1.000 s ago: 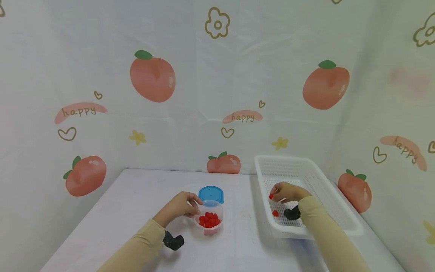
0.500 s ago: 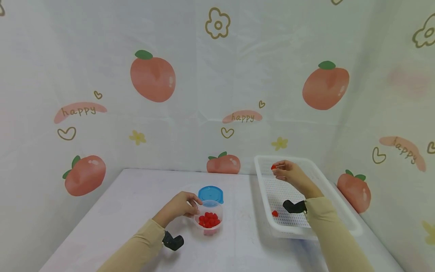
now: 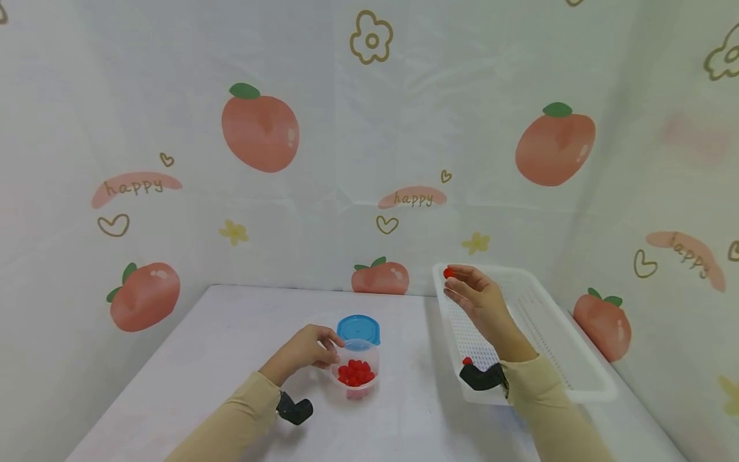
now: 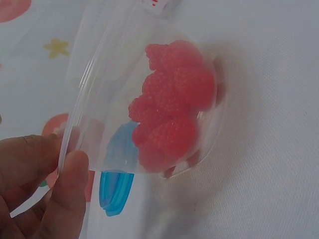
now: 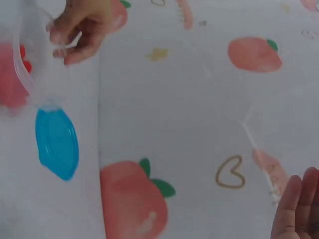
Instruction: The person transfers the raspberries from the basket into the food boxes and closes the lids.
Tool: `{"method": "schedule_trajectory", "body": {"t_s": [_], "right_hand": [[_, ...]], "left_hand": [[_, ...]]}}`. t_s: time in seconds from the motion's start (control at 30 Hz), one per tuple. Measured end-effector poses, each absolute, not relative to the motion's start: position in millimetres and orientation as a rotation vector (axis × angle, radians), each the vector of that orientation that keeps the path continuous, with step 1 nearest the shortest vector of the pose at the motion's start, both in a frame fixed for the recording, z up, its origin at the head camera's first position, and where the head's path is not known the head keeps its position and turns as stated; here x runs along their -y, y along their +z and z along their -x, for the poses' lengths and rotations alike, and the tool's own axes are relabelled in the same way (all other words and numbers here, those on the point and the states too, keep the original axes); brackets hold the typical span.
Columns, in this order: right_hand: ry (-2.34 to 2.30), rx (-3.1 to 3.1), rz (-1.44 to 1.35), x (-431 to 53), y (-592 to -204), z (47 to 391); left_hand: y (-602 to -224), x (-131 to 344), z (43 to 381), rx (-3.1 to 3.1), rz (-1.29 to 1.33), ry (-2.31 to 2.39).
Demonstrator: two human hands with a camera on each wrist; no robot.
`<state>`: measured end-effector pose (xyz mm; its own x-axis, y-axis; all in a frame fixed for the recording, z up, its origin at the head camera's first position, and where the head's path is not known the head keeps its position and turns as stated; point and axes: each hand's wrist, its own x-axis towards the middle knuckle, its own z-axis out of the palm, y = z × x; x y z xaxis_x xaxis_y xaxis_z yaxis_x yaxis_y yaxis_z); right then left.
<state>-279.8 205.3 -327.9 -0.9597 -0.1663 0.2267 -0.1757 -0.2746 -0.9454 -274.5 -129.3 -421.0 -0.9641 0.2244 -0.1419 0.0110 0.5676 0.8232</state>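
My left hand pinches the rim of a clear plastic tub between thumb and finger, seen up close in the left wrist view. Inside the tub lie several red raspberries. To the right, my right hand holds one raspberry at its fingertips, raised over the left side of a white plastic basket. Another raspberry is in the basket, partly hidden by the black wrist camera. Only some fingers of the right hand show in the right wrist view; the held raspberry is out of that frame.
A blue lid lies on the white table just behind the tub. A white curtain printed with peaches, hearts and flowers stands behind the table and along its sides.
My right hand has lifted the raspberry up from the basket's floor, then moved left with it to the basket's left rim. The left hand stays at the tub.
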Motion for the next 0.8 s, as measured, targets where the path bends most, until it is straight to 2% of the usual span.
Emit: {"method": "schedule_trajectory", "body": {"t_s": [0.33, 0.53, 0.8], "right_hand": [[2.640, 1.741, -0.266, -151, -349, 256], [2.571, 1.849, -0.180, -124, -375, 247], [2.378, 2.196, -0.220, -107, -408, 241]], "left_hand": [[-423, 131, 275, -2.565, -0.204, 1.360], [-423, 131, 276, -2.558, -0.207, 1.377], [-422, 130, 275, -2.552, -0.198, 1.382]]}}
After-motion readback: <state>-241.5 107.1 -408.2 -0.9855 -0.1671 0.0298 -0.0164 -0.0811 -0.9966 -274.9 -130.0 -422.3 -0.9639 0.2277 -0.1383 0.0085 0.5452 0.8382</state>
